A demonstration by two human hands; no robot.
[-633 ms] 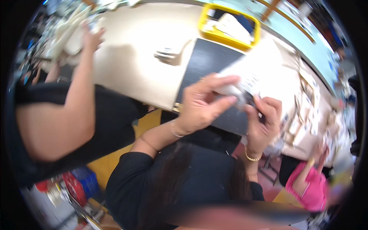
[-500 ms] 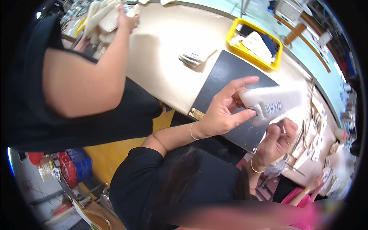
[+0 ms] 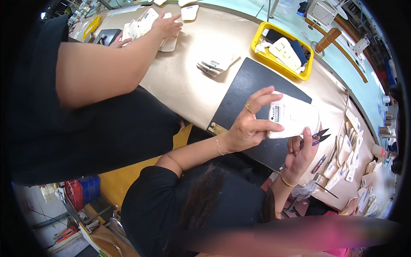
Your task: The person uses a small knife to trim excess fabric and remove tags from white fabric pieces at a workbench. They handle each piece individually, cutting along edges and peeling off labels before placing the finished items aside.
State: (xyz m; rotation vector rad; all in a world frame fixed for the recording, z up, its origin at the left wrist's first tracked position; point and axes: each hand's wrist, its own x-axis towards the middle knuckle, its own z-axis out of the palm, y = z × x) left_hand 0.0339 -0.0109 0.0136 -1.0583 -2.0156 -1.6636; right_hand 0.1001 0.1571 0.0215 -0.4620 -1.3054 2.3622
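A flat white fabric piece with rounded corners and a printed dark label is held up over the black board. My left hand pinches its left end between thumb and fingers. My right hand is closed around small dark purple thread snips, whose blades point right, past the piece's lower right corner. The right thumb rests against the piece's lower edge. Part of the snips is hidden by the fingers and the fabric.
A small stack of white pieces lies left of the board, a yellow tray beyond it. More snips lie beside a pile of white pieces. At left, a co-worker's hand handles similar pieces; another person's hand is at lower right.
The white piece has turned and moved slightly left and down, its label now near my left fingers. My right hand has come up to its edge. The co-worker's hands have moved right.
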